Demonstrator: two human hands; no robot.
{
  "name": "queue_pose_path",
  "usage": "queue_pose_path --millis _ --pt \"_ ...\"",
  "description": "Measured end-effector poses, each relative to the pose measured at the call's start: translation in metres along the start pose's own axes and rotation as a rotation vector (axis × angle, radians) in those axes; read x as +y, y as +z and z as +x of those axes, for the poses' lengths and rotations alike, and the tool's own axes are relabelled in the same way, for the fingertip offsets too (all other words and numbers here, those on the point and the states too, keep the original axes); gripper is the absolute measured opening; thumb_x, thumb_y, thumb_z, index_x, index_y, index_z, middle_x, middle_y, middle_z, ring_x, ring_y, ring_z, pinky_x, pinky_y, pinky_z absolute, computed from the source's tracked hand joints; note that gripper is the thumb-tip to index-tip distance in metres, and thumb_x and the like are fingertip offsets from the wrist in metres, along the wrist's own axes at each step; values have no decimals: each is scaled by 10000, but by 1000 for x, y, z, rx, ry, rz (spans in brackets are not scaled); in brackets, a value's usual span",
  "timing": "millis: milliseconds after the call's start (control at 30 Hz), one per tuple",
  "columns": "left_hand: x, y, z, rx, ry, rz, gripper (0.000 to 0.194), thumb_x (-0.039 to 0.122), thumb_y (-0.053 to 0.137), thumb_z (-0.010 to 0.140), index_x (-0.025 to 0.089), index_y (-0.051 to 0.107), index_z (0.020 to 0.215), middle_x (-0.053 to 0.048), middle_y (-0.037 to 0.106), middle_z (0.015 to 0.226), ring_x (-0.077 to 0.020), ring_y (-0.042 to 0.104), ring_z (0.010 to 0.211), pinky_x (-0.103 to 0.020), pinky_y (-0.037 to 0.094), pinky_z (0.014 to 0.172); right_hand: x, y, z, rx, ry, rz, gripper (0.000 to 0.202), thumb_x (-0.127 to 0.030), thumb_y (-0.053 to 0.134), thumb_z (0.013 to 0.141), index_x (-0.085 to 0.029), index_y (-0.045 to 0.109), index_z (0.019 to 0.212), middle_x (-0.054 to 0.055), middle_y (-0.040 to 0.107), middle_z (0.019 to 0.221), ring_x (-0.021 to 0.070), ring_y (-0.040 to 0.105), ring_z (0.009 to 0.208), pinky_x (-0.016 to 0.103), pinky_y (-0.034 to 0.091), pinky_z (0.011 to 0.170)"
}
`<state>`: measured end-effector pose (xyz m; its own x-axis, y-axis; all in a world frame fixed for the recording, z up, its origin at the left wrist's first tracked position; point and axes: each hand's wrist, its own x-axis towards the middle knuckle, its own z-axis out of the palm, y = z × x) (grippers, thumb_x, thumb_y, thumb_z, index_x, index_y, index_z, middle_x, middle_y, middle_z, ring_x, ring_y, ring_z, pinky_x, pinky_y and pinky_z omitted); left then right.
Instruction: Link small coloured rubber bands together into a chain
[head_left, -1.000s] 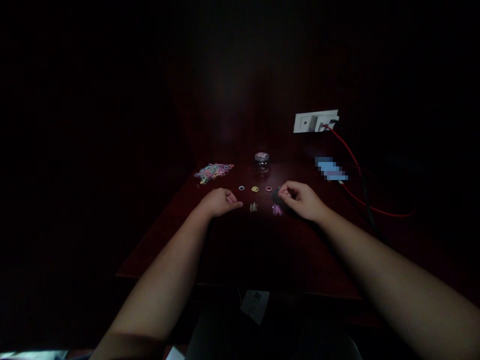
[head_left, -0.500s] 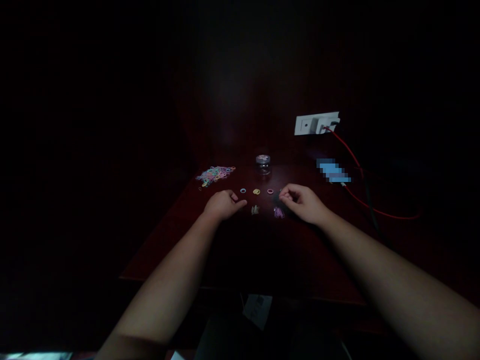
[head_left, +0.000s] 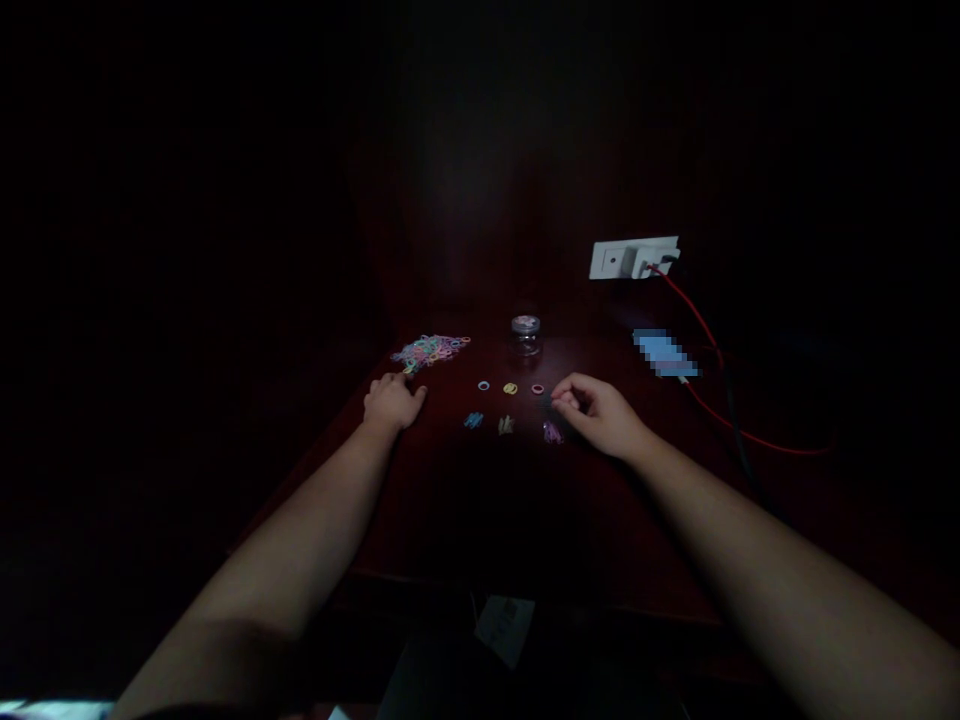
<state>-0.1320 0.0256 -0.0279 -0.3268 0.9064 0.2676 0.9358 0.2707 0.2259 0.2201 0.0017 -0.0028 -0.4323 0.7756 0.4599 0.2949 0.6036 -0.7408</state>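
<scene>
Multicoloured small loop-band pile (head_left: 431, 350), far L of dark red-brown table (head_left: 450, 510). L hand (head_left: 391, 403) just nearside, palm down, grip loosely spread, nothing seen held; contact w/ pile unclear. R hand (head_left: 606, 420): fingers curled, thumb nr fingertips, beside pink ring-shaped band (head_left: 538, 389); can't tell if grip's pinched or holding. Purple band cluster (head_left: 553, 433) nr R thumb; blue band cluster (head_left: 473, 421) further L.

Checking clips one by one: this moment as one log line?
left grip: by band pile | right grip: beside pink ring, contents unclear | jar: beyond yellow bands
</scene>
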Motion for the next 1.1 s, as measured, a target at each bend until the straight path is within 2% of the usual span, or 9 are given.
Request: queue_pose_path --millis 100,200,333,500,667,767,833,1100 --pt "3 3 5 -32 20 7 579 615 434 814 255 558 1251 -138 498 1342 -393 435 1208 -542 396 951 -1 1 0 -10 10 14 167 -321 583 807 -174 571 887 -21 488 663 103 426 568 228 364 535" --pt "8 5 11 -31 4 8 642 647 420 805 248 525 1298 -161 489 1348 -416 423 1209 -576 393 934 -1 0 0 -1 16 10 168 -322 585 811 -175 573 892 -20 486 663 104 425 575 228 364 536" --pt "10 8 21 -41 -20 12 658 657 422 797 249 538 1300 -159 476 1370 -431 410 1220 -577 402 926 2 -2 -1 2 18 -3 160 -312 584 819 -172 574 895 -22 469 647 105 418 580 227 363 533" --pt "0 7 29 -23 6 -29 560 550 509 794 212 611 1229 -149 565 1293 -384 497 1170 -485 431 937 3 -1 -2 -14 25 9 160 -320 583 823 -175 574 890 -22 480 644 106 424 569 230 371 529" --pt "-8 3 28 2 -17 -268 368 408 596 757 197 699 1040 -107 710 998 -259 653 900 -330 483 819 1 -2 -3 -9 25 -2 154 -316 586 822 -179 576 893 -13 488 678 109 431 590 235 382 546" --pt "-7 1 25 54 -34 -411 248 336 607 740 188 702 914 -69 720 864 -198 655 762 -276 479 728 2 -3 -3 -7 18 -17 153 -314 585 824 -183 579 903 -3 501 693 115 440 604 235 388 548" --pt "-4 -1 23 77 -30 -444 211 310 597 737 184 696 874 -57 717 842 -183 648 743 -263 471 714 3 -4 -3 -6 20 -28 154 -314 587 825 -181 582 902 2 505 693 118 443 609 236 389 546" --pt "3 -6 18 86 2 -482 205 327 574 755 184 688 848 -38 711 801 -163 637 713 -238 456 712 2 -5 -3 -11 37 -43 161 -322 584 826 -177 579 894 -5 494 688 118 440 606 241 391 553"
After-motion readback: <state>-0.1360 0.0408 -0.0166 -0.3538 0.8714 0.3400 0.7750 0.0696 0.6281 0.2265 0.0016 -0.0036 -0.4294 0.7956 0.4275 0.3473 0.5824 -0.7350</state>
